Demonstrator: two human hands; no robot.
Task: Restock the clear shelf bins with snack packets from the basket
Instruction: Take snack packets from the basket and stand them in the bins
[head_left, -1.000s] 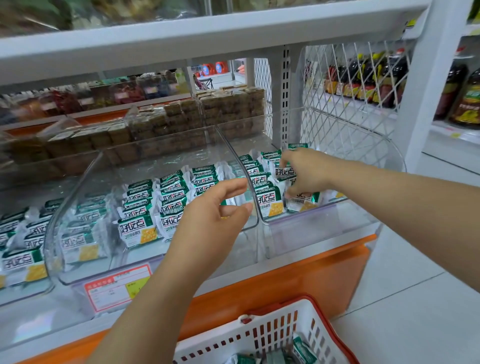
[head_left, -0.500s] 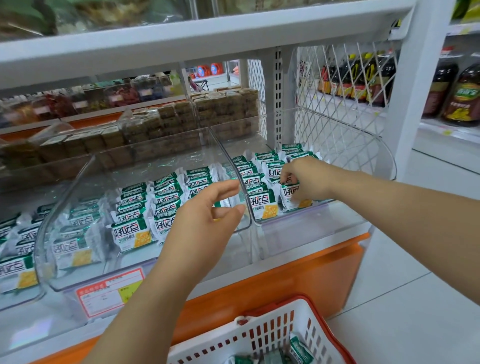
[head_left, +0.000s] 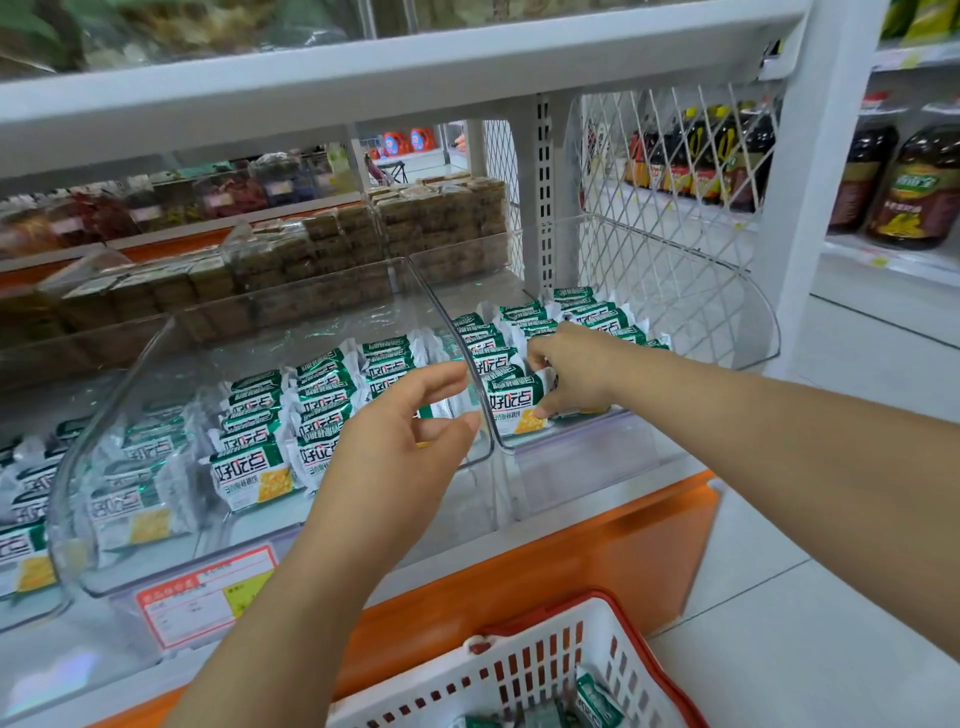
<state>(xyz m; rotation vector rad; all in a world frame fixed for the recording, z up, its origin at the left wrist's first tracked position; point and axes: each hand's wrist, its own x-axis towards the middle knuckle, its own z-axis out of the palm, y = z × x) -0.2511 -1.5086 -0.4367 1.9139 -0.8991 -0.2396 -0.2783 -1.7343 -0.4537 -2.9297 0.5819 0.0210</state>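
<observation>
Two hands: right hand (head_left: 576, 371) pinches the front snack packet (head_left: 511, 408) in the right clear bin (head_left: 582, 454); left hand (head_left: 395, 441) hovers relaxed, empty. Packets seem light, slippery; grip edges.

You've got clear glossy plastic bins (head_left: 291, 317), smooth, with glare streaks. The packets (head_left: 249, 467) are shiny crinkled film, green and white. Basket (head_left: 519, 670): matt white plastic lattice, red rim. Shelf (head_left: 363, 67): smooth white-painted metal. Side mesh (head_left: 675, 249): white-coated wire. Price label (head_left: 202, 603) looks like paper. Floor (head_left: 805, 649): pale, slightly glossy tile.
</observation>
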